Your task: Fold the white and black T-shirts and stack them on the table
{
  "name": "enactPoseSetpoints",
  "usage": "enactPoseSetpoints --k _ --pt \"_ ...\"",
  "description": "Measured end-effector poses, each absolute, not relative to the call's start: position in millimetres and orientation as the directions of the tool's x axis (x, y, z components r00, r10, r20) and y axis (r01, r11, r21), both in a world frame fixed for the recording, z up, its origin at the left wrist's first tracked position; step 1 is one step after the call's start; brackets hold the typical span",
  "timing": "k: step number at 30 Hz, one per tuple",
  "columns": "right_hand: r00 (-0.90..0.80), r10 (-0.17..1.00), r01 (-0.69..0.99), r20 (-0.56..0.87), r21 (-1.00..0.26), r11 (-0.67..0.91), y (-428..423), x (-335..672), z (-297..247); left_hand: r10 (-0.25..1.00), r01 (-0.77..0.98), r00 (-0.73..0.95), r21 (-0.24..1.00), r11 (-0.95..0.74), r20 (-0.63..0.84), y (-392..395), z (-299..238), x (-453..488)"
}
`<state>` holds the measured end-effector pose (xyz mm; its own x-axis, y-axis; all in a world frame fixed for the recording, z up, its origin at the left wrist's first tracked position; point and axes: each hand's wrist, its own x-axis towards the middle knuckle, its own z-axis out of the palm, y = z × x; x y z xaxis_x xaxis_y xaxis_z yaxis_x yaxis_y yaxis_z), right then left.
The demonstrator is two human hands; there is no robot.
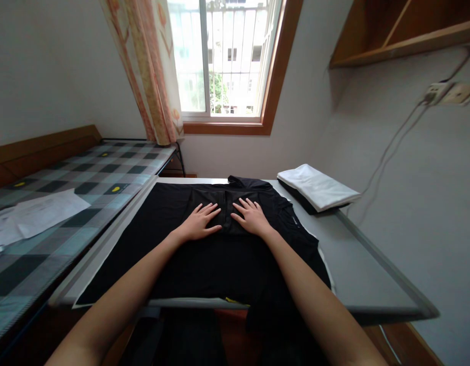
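A black garment [204,264] lies spread across a grey table [357,264], with part of it hanging over the near edge. My left hand [199,222] rests flat on the cloth near its middle, fingers stretched out. My right hand [252,216] lies flat beside it, fingers spread, pressing on a folded part of the garment. Both hands hold nothing.
A folded white cloth on a folded black one [317,187] sits at the table's far right corner. To the left stands a bed with a checked cover [105,173] and white paper [36,216]. A window with a curtain [151,66] is ahead; a cable [395,142] hangs on the right wall.
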<state>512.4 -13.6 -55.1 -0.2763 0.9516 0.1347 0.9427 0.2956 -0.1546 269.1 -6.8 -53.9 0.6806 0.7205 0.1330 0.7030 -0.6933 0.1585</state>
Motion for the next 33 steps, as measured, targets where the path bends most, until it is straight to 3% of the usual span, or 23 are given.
enactPoseSetpoints --k 11,17,21,24,27,29,33 --pt "-0.273 0.95 0.936 0.15 -0.186 0.298 -13 513 -56 0.722 0.699 0.677 0.18 -0.692 0.144 -7 -55 269" --pt "-0.284 0.939 0.919 0.193 -0.223 0.324 -13 513 -59 0.734 0.69 0.648 0.252 -0.679 0.202 -5 -50 270" --pt "-0.256 0.903 0.862 0.344 -0.342 0.375 -9 522 -54 0.838 0.796 0.407 0.308 -0.521 0.364 1 -37 259" --pt "-0.002 0.901 0.873 0.433 -0.438 0.213 -7 539 -42 0.937 0.896 0.089 0.385 -0.223 0.338 11 -30 239" --pt "0.306 0.912 0.861 0.273 -0.489 -0.142 -8 558 -32 0.987 0.912 -0.079 0.41 0.014 0.142 23 -31 219" --pt "0.378 0.92 0.834 0.101 -0.469 -0.291 -10 567 -29 0.994 0.915 -0.105 0.395 0.079 0.043 29 -34 212" --pt "0.334 0.941 0.825 -0.055 -0.467 -0.32 -8 573 -33 0.994 0.907 -0.105 0.407 0.105 -0.023 35 -40 214"
